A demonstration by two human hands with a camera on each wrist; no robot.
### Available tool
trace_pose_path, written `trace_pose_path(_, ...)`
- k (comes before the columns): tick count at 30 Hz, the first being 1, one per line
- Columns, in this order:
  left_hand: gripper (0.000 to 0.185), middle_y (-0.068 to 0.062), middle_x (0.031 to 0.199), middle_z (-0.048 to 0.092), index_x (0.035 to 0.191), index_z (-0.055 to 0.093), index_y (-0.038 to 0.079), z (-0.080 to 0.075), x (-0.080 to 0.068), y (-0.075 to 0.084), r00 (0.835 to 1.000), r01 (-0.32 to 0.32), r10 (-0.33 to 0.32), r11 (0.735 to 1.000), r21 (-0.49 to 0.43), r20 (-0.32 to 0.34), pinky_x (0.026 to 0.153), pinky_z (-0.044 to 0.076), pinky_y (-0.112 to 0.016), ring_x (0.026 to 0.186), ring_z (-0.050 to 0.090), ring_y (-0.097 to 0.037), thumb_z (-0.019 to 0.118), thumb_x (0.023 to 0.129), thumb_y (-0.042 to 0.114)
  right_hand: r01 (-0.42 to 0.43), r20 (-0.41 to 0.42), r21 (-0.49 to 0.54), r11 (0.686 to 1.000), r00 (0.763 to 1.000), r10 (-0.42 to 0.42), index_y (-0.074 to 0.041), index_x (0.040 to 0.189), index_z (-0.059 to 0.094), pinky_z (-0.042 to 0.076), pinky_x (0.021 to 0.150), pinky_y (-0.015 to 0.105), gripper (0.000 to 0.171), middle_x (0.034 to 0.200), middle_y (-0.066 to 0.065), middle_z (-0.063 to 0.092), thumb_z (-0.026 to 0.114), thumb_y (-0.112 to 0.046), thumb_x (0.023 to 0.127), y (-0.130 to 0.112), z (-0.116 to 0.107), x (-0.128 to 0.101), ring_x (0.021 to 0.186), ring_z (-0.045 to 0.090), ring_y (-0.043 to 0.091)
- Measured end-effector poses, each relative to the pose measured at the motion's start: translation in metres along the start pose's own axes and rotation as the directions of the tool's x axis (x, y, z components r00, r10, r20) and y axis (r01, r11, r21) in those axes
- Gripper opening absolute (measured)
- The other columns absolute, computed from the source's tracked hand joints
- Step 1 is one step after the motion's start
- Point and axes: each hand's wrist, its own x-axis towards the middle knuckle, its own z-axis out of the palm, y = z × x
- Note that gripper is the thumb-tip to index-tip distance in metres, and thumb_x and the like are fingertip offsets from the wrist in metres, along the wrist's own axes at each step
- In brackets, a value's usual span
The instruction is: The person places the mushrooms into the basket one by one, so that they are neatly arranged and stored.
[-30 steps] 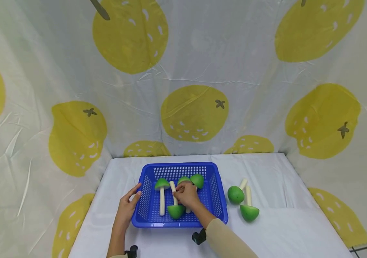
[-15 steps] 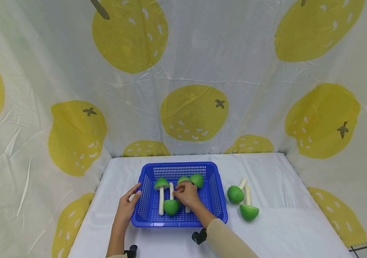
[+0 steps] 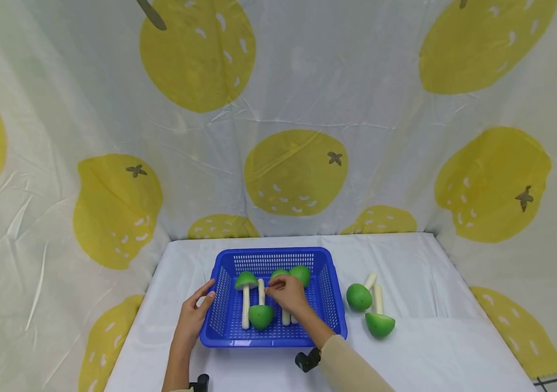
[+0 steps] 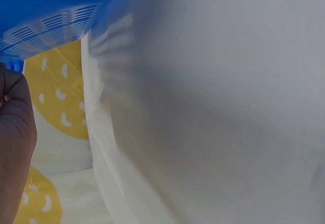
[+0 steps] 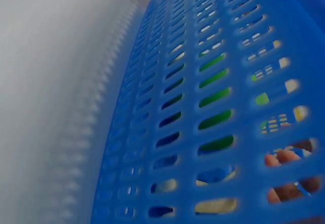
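Observation:
In the head view a blue plastic basket (image 3: 273, 343) holds several toy mushrooms with green caps and cream stems. My left hand (image 3: 193, 316) is at its left rim, fingers and thumb extended against the edge. My right hand (image 3: 288, 296) is over the basket, fingers loosely bent and just right of the stem of a mushroom (image 3: 261, 317) whose cap faces me. Left of that lies a mushroom (image 3: 246, 280) with its cap to the back. Two more caps, one a green cap (image 3: 300, 274), show behind my right hand, which partly covers them.
Right of the basket, two more mushrooms lie on the white cloth: one mushroom (image 3: 359, 297) touches or nearly touches the other mushroom (image 3: 380, 325). A lemon-print curtain (image 3: 298, 171) encloses the back and sides of the table (image 3: 425, 348).
The mushroom by my right fingers has shifted left and straightened beside the leftmost one. My right hand has let go and drawn slightly right. My left hand stays at the rim.

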Motion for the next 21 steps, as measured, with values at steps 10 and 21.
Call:
trace_pose_path(10,0.047,-0.017,0.133,0.056,0.150,0.055,0.017,-0.003,-0.014,0.024,1.000,-0.011,0.011,1.000,-0.002,0.014,0.085,0.047,-0.026,0.119,0.052,-0.031,0.061,0.105,0.031,-0.001,-0.018,0.014,1.000,1.000,0.001,-0.003,0.107,0.076,0.059,0.070,0.031,0.024,0.096,0.006,0.076,0.080,-0.018,0.089,0.005,-0.021,-0.003,0.088,0.070,0.019)
trace_pose_path(21,0.047,-0.017,0.137,0.056,0.151,0.054,0.018,-0.003,-0.014,0.025,1.000,0.008,-0.008,1.000,-0.002,0.022,0.090,0.049,-0.027,0.127,0.052,-0.033,0.059,0.106,0.031,0.013,-0.045,0.010,1.000,0.999,-0.013,-0.003,0.111,0.075,0.060,0.074,0.032,0.026,0.096,0.004,0.076,0.079,-0.019,0.091,0.011,-0.059,-0.004,0.089,0.072,0.018)
